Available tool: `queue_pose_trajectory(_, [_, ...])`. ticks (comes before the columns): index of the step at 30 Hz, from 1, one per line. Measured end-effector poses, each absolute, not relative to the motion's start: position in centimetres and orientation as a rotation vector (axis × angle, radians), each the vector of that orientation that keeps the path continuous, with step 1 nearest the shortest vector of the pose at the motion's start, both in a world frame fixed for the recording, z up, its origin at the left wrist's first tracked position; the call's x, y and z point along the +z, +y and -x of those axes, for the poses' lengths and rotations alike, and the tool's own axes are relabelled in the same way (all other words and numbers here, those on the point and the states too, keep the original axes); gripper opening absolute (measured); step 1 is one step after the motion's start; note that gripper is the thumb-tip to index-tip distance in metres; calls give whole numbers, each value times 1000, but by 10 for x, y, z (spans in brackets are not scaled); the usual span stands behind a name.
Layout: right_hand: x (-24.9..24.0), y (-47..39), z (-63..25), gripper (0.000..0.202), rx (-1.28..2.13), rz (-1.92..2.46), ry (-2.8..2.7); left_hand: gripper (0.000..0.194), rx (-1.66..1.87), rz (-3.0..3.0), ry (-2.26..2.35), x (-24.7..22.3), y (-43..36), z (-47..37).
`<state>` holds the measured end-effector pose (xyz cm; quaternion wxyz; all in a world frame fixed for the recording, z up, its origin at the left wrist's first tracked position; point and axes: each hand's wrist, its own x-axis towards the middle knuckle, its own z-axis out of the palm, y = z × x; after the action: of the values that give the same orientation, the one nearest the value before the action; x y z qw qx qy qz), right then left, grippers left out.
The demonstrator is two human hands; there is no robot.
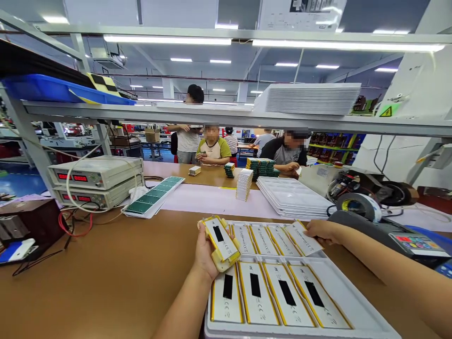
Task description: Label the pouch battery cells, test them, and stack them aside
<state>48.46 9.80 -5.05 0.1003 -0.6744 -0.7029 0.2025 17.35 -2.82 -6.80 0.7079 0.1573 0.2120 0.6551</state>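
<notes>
My left hand (pixel 205 254) is wrapped round a yellow holder (pixel 226 264) in which a white battery pack (pixel 219 235) with a black strip lies. At the tray's upper right, my right hand (pixel 323 230) pinches the edge of another white pack (pixel 302 238), which sits tilted over its place. The white plastic tray (pixel 356 301) holds two rows of yellow-edged packs. Those in the near row, such as one pack (pixel 290 308), bear black strips; the packs in the far row (pixel 263 241) show print only.
Two stacked meters (pixel 95 176) stand at left beside green boards (pixel 155 197). Beyond the tray are a stack of white packs (pixel 243 183) and stacked white trays (pixel 293 195). A tape dispenser (pixel 384 240) stands at right. Several people are across the bench.
</notes>
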Motion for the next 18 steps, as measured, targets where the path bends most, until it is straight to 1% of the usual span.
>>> queue_pose_trajectory(3, [-28, 90, -462, 18, 703, 1876, -2121, 58, 1422, -355, 447, -72, -26, -173])
queue_pose_trajectory(6, [-9, 72, -414, 20, 991, 1484, -2123, 60, 1407, -360, 443, -72, -27, -174])
queue_pose_trajectory(8, [-4, 57, -373, 16, 1139, 1317, -2140, 63, 1392, -376, 417, -70, -28, -174])
queue_pose_trajectory(12, [-6, 34, -303, 11, 1277, 1182, -2113, 66, 1343, -451, 339, -66, -32, -174])
queue_pose_trajectory(14, [-8, 26, -288, 10, 1224, 1117, -2222, 65, 1340, -469, 300, -66, -32, -172])
queue_pose_trajectory(15, [-8, 22, -286, 8, 1119, 1103, -2323, 66, 1341, -472, 281, -66, -31, -170])
queue_pose_trajectory(16, [-7, 18, -288, 8, 951, 1107, -2422, 67, 1344, -476, 263, -67, -31, -169])
queue_pose_trajectory(18, [-3, 11, -300, 15, 542, 1165, -2522, 70, 1351, -486, 241, -67, -30, -166])
